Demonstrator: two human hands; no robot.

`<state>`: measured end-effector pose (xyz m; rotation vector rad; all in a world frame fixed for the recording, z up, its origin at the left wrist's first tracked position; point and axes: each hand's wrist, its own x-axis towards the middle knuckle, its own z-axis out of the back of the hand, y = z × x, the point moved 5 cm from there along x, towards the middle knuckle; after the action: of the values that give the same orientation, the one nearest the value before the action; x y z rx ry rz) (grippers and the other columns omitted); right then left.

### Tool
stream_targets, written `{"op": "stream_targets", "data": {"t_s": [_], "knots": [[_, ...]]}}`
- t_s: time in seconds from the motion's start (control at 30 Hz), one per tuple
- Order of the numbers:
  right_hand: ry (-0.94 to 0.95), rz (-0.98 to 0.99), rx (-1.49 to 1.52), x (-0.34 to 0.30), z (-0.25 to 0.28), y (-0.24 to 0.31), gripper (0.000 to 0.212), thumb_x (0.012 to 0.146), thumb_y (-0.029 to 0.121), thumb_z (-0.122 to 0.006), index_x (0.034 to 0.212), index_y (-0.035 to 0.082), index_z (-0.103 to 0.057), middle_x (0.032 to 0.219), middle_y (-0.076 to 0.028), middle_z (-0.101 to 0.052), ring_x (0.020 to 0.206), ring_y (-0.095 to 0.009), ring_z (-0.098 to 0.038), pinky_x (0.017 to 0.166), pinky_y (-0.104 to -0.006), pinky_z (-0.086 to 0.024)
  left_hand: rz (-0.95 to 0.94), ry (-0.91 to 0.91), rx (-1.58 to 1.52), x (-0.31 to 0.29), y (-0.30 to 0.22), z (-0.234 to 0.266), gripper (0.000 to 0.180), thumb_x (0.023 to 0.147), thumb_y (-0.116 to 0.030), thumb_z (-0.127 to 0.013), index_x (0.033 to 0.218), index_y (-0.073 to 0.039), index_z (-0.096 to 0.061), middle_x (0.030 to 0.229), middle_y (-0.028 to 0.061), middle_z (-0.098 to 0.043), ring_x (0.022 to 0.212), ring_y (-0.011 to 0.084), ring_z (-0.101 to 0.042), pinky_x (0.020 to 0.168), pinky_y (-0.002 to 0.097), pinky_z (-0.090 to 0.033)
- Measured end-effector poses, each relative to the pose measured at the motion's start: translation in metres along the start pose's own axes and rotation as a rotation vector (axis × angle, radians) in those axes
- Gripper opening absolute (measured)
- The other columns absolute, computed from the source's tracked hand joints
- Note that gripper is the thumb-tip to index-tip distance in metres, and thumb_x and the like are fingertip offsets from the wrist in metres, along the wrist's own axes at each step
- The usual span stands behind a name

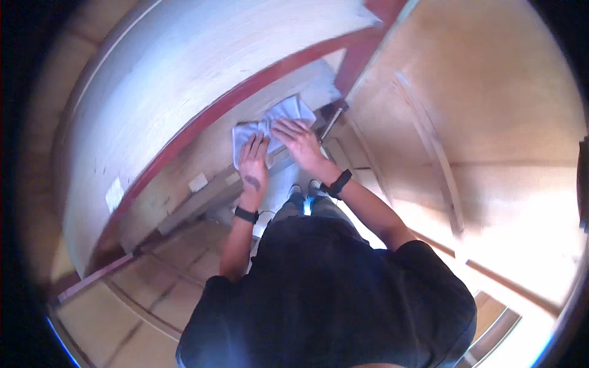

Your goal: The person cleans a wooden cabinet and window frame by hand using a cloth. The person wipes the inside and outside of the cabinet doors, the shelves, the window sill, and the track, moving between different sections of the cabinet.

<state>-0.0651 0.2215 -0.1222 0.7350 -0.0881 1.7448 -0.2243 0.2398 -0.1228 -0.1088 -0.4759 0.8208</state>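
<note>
A pale lavender-white cloth (289, 110) is spread and creased at the upper middle, just below a dark red curved edge. My left hand (253, 161) is at its lower left part, with the fingers pressed together over it and the thumb hidden. To the right, my right hand (300, 142) grips the near side of the same cloth, its fingers pointing up and left across the fabric. A black band (246, 214) is around my left wrist, and a dark watch or band (338, 183) around my right.
A large whitish curved panel (184, 86) with a dark red edge (202, 119) arches over the upper left. Brown panels with raised strips (435, 147) stand on the right. A small white box-like fitting (198, 182) sits left of my left hand. Tan tiled surface (165, 288) lies lower left.
</note>
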Motion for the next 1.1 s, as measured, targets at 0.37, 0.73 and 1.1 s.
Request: {"op": "stream_targets", "data": {"t_s": [0.37,0.73,1.1], "knots": [[-0.054,-0.488,0.058,-0.106,0.142,0.003,0.036,0.079,0.005,-0.063,0.115,0.006,-0.065,0.101,-0.015,-0.065,0.099,-0.038,-0.065,0.087,-0.0470,-0.054,-0.533,0.217,-0.656,0.054,-0.124,-0.006,0.040,0.079,0.004,-0.058,0.117,-0.004,-0.064,0.104,0.0173,-0.065,0.100,0.0412,-0.060,0.085,0.0500,-0.048],[-0.555,-0.577,-0.831,-0.142,0.357,0.069,0.035,0.079,-0.001,-0.063,0.110,0.009,-0.076,0.121,-0.009,-0.072,0.112,-0.029,-0.066,0.093,-0.0393,-0.050,-1.013,-0.309,-0.950,0.107,-0.336,0.081,0.034,0.082,-0.011,-0.067,0.115,-0.015,-0.074,0.115,0.0056,-0.066,0.105,0.0275,-0.062,0.091,0.0447,-0.044],[-0.527,-0.612,-0.669,-0.210,0.369,0.059,0.032,0.071,-0.004,-0.060,0.098,0.006,-0.073,0.116,-0.010,-0.072,0.108,-0.030,-0.067,0.089,-0.0406,-0.050,-0.899,-0.258,-0.829,0.064,-0.382,0.053,0.028,0.077,-0.010,-0.066,0.105,-0.010,-0.072,0.116,0.0070,-0.068,0.110,0.0297,-0.061,0.096,0.0455,-0.042]]}}
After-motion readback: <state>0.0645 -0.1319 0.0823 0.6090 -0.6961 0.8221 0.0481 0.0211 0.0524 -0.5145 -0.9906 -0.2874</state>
